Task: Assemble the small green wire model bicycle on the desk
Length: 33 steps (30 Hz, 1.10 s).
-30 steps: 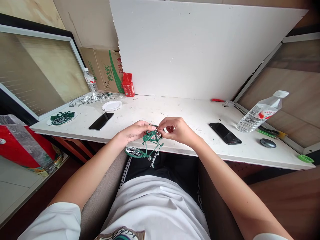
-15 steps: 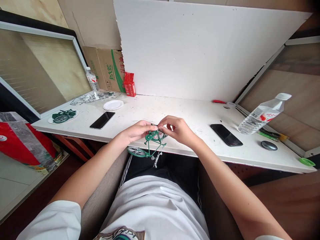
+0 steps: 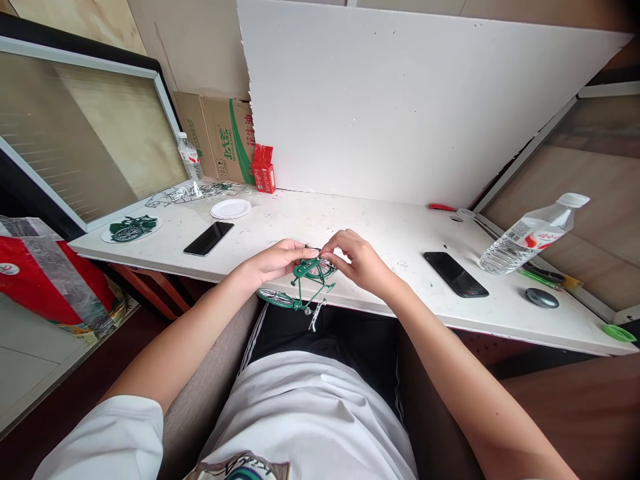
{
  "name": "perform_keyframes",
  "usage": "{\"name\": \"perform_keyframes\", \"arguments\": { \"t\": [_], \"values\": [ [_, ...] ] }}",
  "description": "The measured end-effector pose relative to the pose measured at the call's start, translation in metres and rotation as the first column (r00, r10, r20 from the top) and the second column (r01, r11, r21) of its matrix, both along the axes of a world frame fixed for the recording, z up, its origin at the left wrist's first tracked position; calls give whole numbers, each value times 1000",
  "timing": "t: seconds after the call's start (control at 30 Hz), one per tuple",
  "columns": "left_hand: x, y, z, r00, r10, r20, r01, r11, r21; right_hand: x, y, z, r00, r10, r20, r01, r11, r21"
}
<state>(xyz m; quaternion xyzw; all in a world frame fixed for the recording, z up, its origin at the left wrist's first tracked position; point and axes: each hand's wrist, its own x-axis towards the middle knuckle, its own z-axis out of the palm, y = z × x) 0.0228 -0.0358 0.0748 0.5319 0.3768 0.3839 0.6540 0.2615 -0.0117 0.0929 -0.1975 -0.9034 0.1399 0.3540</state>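
A green model bicycle (image 3: 303,288) hangs tilted at the table's front edge, its handlebar end pointing down toward my lap. My left hand (image 3: 281,260) is closed on it near the rear wheel, thumb stretched along the top. With thumb and forefinger pinched together, my right hand (image 3: 354,259) works at the same rear end, touching the bicycle close to my left thumb. Whether a small part sits between those right fingertips cannot be made out. The front wheel and the pale handlebar show below my hands.
On the white table (image 3: 300,213) lie a phone (image 3: 209,238) and a plate of green bicycle parts (image 3: 133,229) at left, with a white plate (image 3: 231,209) behind. To the right are another phone (image 3: 455,274), a tilted water bottle (image 3: 535,235) and a dark round object (image 3: 541,298).
The view has shifted slightly, moving the table items a little to the right. Both hands keep their places on the bicycle, with only a small movement of the right fingers.
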Motion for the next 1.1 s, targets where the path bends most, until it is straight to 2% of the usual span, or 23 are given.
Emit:
{"name": "perform_keyframes", "arguments": {
  "t": [0.33, 0.7, 1.1],
  "values": [
    [-6, -3, 8, 999, -34, -32, 33, 999, -16, -1, -5, -2, 997, 22, 71, -25, 999, 39],
    [-8, -3, 8, 996, -78, -36, 79, 997, 1, -1, -8, 0, 995, 40, 88, -41, 999, 5],
    [-5, -1, 2, 999, -33, -26, 34, 998, 46, 0, -6, 1, 998, 44, 54, -43, 999, -17]
  ]
}}
